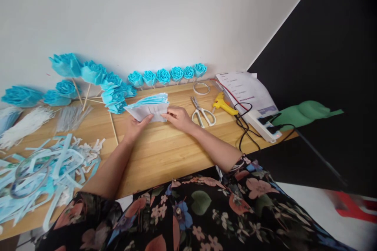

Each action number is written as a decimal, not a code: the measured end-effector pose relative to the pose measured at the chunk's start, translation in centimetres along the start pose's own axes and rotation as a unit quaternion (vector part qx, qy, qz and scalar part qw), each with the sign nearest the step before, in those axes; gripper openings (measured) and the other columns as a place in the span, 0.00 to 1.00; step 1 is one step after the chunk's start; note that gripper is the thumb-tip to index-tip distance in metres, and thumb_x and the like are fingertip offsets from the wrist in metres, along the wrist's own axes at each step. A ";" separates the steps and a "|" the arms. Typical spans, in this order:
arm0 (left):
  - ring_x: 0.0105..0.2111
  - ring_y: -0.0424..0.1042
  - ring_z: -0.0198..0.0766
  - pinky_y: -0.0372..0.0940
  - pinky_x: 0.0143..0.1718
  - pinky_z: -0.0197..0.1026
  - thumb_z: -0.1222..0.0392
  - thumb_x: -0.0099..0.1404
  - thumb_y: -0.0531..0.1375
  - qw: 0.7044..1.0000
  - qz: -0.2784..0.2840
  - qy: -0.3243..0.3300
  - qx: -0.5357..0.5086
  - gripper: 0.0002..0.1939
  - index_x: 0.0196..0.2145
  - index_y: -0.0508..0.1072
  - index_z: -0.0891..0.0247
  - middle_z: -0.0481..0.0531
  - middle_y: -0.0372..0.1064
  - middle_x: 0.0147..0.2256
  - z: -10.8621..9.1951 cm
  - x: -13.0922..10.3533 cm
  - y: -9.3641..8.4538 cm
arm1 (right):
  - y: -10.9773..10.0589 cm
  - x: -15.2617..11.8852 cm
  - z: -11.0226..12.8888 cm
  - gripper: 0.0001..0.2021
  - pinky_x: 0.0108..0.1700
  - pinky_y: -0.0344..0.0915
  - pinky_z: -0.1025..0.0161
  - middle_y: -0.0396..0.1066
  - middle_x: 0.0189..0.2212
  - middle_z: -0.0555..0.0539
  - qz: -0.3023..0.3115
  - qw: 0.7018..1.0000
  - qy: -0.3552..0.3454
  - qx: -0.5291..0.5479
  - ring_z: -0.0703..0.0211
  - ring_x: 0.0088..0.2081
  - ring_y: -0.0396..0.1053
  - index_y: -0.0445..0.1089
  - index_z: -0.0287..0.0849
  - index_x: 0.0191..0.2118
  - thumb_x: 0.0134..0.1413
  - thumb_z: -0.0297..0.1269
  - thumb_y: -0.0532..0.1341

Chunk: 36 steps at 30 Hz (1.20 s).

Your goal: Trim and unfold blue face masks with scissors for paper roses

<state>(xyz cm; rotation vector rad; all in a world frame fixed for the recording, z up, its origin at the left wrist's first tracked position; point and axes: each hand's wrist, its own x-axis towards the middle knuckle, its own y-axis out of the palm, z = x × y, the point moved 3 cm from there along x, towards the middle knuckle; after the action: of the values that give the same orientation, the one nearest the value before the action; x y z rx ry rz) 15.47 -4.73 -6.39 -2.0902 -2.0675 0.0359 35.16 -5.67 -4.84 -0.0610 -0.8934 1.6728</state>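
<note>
Between my hands is a stack of face mask sheets [149, 109], whitish on the side towards me, with light blue layers fanned along the top edge. My left hand [138, 127] grips its lower left, thumb laid across the front face. At the right edge, my right hand [178, 118] pinches the stack between thumb and curled fingers. The stack is tilted up just above the wooden table [165, 157]. Scissors with white handles [204, 113] lie right of my right hand, and a yellow glue gun [224, 104] is beyond them.
Blue flowers on sticks [163, 76] line the wall, with larger ones [113, 94] at left. Blue and white strips [53, 168] cover the left front. A tape roll [201, 88], printed papers [246, 90], a cabled power strip [262, 125] and a green object [306, 113] are at right.
</note>
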 end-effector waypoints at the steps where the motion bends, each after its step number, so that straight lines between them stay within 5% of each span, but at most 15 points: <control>1: 0.48 0.74 0.53 0.70 0.51 0.50 0.43 0.50 0.69 1.000 0.002 0.004 0.003 0.28 0.42 0.78 0.68 0.61 0.77 0.44 -0.1 0.1 0.0 | 0.1 0.0 -0.2 0.20 0.35 0.55 0.65 0.64 0.25 0.50 0.006 1.000 0.005 0.000 0.62 0.30 0.60 0.65 0.42 0.25 0.64 0.49 0.55; 6: 0.46 0.75 0.54 0.70 0.50 0.51 0.42 0.52 0.68 1.000 0.012 -0.016 0.010 0.27 0.41 0.79 0.68 0.61 0.77 0.44 0.2 0.4 0.1 | 0.4 0.1 -0.9 0.16 0.34 0.54 0.66 0.67 0.28 0.50 0.021 1.000 0.021 -0.008 0.63 0.30 0.61 0.70 0.41 0.30 0.60 0.48 0.60; 16: 0.44 0.75 0.54 0.71 0.46 0.49 0.40 0.52 0.68 0.999 0.017 -0.020 -0.022 0.30 0.41 0.78 0.70 0.62 0.77 0.43 1.2 0.2 0.0 | 0.1 0.0 -0.2 0.21 0.34 0.53 0.65 0.60 0.23 0.51 -0.003 1.000 0.007 -0.018 0.63 0.29 0.58 0.60 0.42 0.22 0.64 0.48 0.54; 21: 0.47 0.74 0.53 0.71 0.46 0.46 0.39 0.49 0.69 1.000 0.004 0.001 -0.017 0.31 0.42 0.77 0.68 0.61 0.76 0.44 -0.1 0.2 0.2 | 0.0 0.0 -0.2 0.19 0.34 0.53 0.65 0.63 0.24 0.50 -0.001 1.000 0.021 -0.006 0.62 0.30 0.59 0.65 0.41 0.25 0.63 0.48 0.56; 27: 0.38 0.75 0.49 0.71 0.41 0.46 0.38 0.51 0.67 0.999 0.026 -0.020 -0.001 0.27 0.34 0.78 0.68 0.58 0.77 0.36 0.5 0.4 0.1 | 0.7 0.1 -1.2 0.17 0.33 0.52 0.65 0.64 0.25 0.50 0.027 0.997 0.057 -0.039 0.63 0.29 0.60 0.67 0.40 0.25 0.57 0.48 0.61; 33: 0.39 0.75 0.49 0.71 0.43 0.48 0.43 0.51 0.69 0.998 0.051 0.000 -0.039 0.23 0.34 0.79 0.66 0.57 0.77 0.38 0.8 0.5 0.3 | -0.3 0.1 -0.6 0.11 0.35 0.57 0.66 0.70 0.29 0.50 -0.021 0.997 0.065 0.029 0.62 0.32 0.65 0.71 0.39 0.34 0.56 0.43 0.60; 36: 0.42 0.74 0.49 0.70 0.47 0.49 0.42 0.52 0.68 0.997 0.019 0.034 -0.063 0.23 0.37 0.78 0.65 0.58 0.77 0.40 1.0 1.0 -0.1 | -1.5 0.1 -0.3 0.12 0.37 0.59 0.66 0.72 0.31 0.50 -0.071 0.993 0.069 0.061 0.62 0.32 0.66 0.72 0.40 0.36 0.56 0.45 0.60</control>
<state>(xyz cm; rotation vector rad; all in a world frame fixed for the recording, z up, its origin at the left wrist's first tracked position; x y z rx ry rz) 15.20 -3.65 -7.27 -2.1707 -2.0397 -0.1604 36.51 -5.33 -4.13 -0.0289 -0.6763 1.5669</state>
